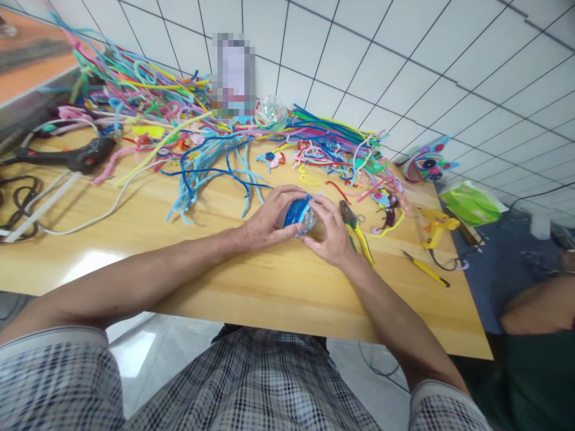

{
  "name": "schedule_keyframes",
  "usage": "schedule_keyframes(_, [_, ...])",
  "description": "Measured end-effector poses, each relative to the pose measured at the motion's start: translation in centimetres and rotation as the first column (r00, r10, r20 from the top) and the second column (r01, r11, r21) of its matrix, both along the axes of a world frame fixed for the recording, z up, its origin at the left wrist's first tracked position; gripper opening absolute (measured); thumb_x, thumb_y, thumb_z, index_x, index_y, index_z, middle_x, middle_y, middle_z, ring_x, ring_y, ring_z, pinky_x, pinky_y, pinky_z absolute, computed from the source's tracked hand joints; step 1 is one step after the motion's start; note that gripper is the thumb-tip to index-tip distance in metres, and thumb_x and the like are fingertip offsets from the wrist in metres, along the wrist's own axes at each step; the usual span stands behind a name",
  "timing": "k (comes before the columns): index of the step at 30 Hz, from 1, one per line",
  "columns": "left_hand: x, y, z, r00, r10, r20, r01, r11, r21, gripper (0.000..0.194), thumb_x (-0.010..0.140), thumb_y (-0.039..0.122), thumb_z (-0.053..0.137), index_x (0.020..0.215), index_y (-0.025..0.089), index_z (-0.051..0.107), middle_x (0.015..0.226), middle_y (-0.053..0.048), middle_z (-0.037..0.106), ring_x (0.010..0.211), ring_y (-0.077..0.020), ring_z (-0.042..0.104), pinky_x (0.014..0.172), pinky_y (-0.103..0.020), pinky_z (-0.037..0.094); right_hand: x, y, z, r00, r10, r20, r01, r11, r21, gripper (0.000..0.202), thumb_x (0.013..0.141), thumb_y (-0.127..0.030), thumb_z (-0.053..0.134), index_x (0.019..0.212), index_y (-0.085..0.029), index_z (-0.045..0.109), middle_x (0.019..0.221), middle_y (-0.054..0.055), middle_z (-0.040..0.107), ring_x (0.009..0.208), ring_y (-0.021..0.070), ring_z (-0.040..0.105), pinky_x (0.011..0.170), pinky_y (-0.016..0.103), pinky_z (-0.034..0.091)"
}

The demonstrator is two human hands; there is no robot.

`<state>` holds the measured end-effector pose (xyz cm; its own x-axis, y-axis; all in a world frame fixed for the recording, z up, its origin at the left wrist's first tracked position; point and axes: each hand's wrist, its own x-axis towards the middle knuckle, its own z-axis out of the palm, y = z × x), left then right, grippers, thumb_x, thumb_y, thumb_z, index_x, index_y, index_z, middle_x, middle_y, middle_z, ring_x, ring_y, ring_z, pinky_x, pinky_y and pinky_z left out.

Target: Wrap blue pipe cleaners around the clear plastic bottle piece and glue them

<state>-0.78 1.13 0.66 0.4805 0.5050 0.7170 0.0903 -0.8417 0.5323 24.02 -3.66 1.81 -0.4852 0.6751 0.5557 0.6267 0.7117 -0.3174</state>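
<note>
The person's left hand (275, 216) and right hand (331, 230) are together above the wooden table (269, 293), near its middle, and between them is a small clear round object (297, 215) with a bright blue band around it. The left hand is closed on its left side, with the thumb lying across the front. The right hand is curved around the other side, its fingertips at the top and its thumb at the lower edge, so both hands are gripping the same object. What material the band is made of, I cannot tell.

Just beside the right hand lie the pliers (349, 216) with yellow handles, partly behind this hand. Farther to the right are a yellow utility knife (426, 269) and a yellow glue gun (436, 227). Beyond the hands, light blue pipe cleaners (191, 179) spread over the table, and a clear ball (271, 114) stands near the tiled wall (341, 60). At the left side rests a black glue gun (69, 155). At the right edge, part of another person (541, 305) is visible, well apart from the hands.
</note>
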Motion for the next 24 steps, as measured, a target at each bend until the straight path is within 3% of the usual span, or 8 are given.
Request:
schedule_keyframes(4, [0.1,0.0,0.0,1.0,-0.012,0.024,0.012,1.0,0.002,0.062,0.105,0.043,0.073,0.158,0.024,0.049,0.15,-0.02,0.06,0.147,-0.0327,0.058,0.124,-0.057,0.05,0.0,0.0,0.0,1.0,0.021,0.004,-0.021,1.0,0.014,0.093,0.097,-0.029,0.078,0.177,-0.033,0.03,0.17,0.018,0.052,0.157,0.0371,0.056,0.127,0.066,0.053])
schedule_keyframes(10, [-0.2,-0.1,0.6,0.997,-0.011,-0.08,0.007,0.999,-0.051,0.06,0.108,0.054,0.063,0.159,0.026,0.05,0.153,-0.02,0.058,0.15,-0.0339,0.054,0.127,-0.059,0.048,0.1,0.1,-0.3,1.0,0.017,-0.002,-0.017,1.0,-0.013,0.093,0.096,-0.029,0.079,0.177,-0.032,0.033,0.172,0.017,0.053,0.16,0.0361,0.054,0.13,0.064,0.051])
schedule_keyframes(16, [-0.5,-0.5,0.8,0.988,0.002,-0.155,-0.018,0.995,-0.098,0.043,0.111,0.049,0.06,0.149,0.029,0.063,0.158,-0.018,0.053,0.152,-0.0348,0.052,0.128,-0.06,0.047,-0.2,0.2,-0.2,1.0,0.022,-0.018,-0.023,0.999,-0.033,0.093,0.097,-0.029,0.079,0.178,-0.032,0.031,0.173,0.016,0.053,0.16,0.0347,0.053,0.131,0.063,0.05])
schedule_keyframes(24, [-1.1,0.1,0.0,0.98,0.086,-0.177,-0.082,0.996,0.03,0.051,0.108,0.038,0.065,0.158,0.032,0.058,0.159,-0.011,0.055,0.148,-0.0393,0.058,0.122,-0.064,0.057,-1.3,-0.2,0.5,0.999,-0.009,-0.042,0.001,0.983,-0.184,0.097,0.099,-0.03,0.077,0.18,-0.03,0.023,0.175,0.014,0.05,0.165,0.0309,0.046,0.137,0.057,0.043])
